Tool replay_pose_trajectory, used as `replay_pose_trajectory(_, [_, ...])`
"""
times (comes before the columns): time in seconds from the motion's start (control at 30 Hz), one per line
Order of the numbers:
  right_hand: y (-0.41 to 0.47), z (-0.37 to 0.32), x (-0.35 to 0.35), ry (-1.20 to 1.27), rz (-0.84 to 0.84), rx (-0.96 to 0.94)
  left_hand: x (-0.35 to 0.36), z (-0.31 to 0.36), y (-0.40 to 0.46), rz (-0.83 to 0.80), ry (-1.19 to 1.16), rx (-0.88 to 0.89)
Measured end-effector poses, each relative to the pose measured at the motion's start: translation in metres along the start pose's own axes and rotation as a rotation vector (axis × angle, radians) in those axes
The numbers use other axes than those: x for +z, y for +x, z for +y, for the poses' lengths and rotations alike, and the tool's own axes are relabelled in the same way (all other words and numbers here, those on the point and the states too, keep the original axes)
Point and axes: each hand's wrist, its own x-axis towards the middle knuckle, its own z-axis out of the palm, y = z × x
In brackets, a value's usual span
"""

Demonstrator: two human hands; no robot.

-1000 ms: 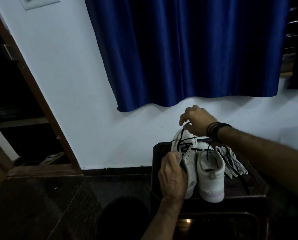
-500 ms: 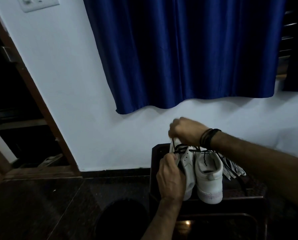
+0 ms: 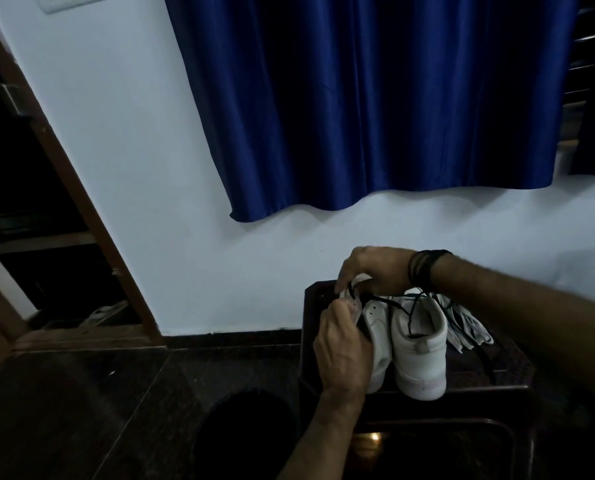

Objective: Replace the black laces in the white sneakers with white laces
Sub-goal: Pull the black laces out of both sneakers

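Unlacing step: left hand grips the left sneaker; right hand pinches its black lace above. Next, pull it free. White laces lie beneath the right forearm.

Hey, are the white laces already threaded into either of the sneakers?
No: the white laces lie in a loose bunch on the stool right of the sneakers, which carry black laces.
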Motion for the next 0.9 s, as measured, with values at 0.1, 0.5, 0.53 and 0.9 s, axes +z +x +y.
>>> replay_pose_trajectory(0.1, [0.007, -0.007, 0.002, -0.235, -0.04, -0.038, -0.001, -0.001, 0.0, -0.01, 0.004, -0.02])
replay_pose_trajectory(0.5, [-0.003, 0.006, -0.008, -0.655, 0.716, 0.225, -0.004, 0.006, 0.0, 0.007, -0.032, 0.003])
replay_pose_trajectory(0.53, [-0.004, 0.005, -0.004, -0.643, 0.727, 0.241, -0.004, 0.006, 0.0, 0.013, -0.026, 0.006])
replay_pose_trajectory(0.9, [0.0, -0.015, 0.003, -0.232, -0.054, -0.037, 0.001, 0.001, -0.002, 0.005, 0.038, 0.039])
